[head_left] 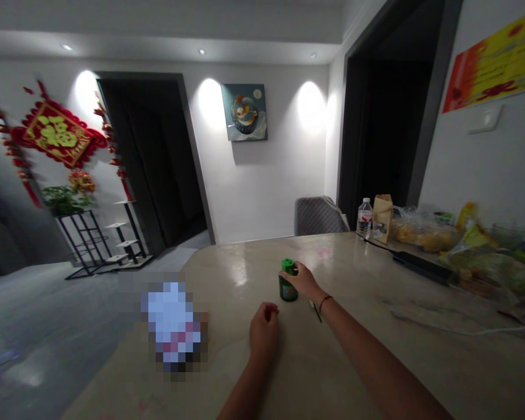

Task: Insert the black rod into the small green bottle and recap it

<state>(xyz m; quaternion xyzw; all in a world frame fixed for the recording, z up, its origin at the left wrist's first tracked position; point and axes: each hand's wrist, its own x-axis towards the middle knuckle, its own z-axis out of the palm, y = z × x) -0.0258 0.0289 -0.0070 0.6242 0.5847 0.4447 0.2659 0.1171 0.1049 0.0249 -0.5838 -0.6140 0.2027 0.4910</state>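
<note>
We look at a white wall with a painting under 3 ceiling lights. There are 2 dark doorways, a red-and-gold hanging, a black plant stand, a grey chair and a shiny grey floor.

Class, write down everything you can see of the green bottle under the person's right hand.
The bottle is short and dark green, with a glossy surface that could be glass or plastic; any label is too dim to read. It stands upright on the polished beige tabletop, near the table's middle. Its bright green cap looks closed and may be ridged. The fingers of the right hand wrap against the cap's right side, and nothing else visibly touches the bottle except the tabletop.
</note>
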